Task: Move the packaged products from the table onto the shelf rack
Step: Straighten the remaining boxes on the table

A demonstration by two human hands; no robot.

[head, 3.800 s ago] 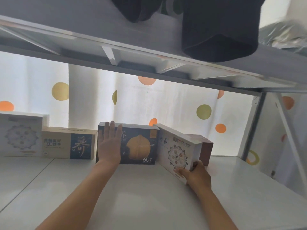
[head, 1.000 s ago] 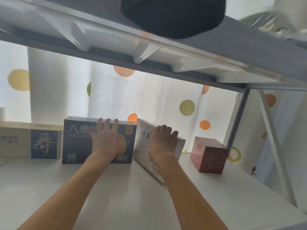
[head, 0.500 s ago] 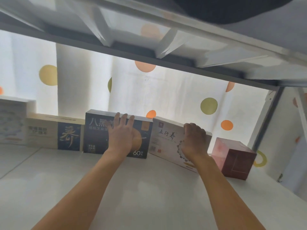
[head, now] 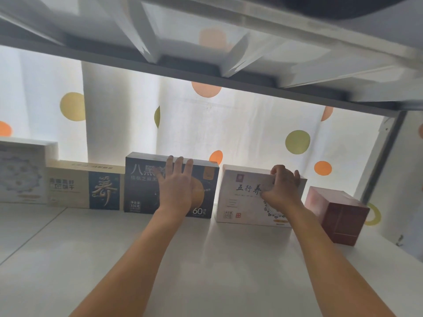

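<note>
The flat left hand (head: 177, 188) hides the dark rectangular carton's (head: 142, 186) artwork; the right hand (head: 282, 187) grips the white carton's (head: 242, 195) top, beside a maroon cube box (head: 341, 220).

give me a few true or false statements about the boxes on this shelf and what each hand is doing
1. The left hand lies flat with straight fingers on the front of the dark box. True.
2. The right hand rests on the dark red cube box. False: it grips the top edge of the white box, and the cube stands untouched to the right.
3. The white box stands between the dark box and the dark red cube box. True.
4. The beige and navy box lies flat on top of the dark box. False: it stands on the shelf to the left of the dark box.
5. A polka-dot curtain hangs behind the boxes. True.
</note>
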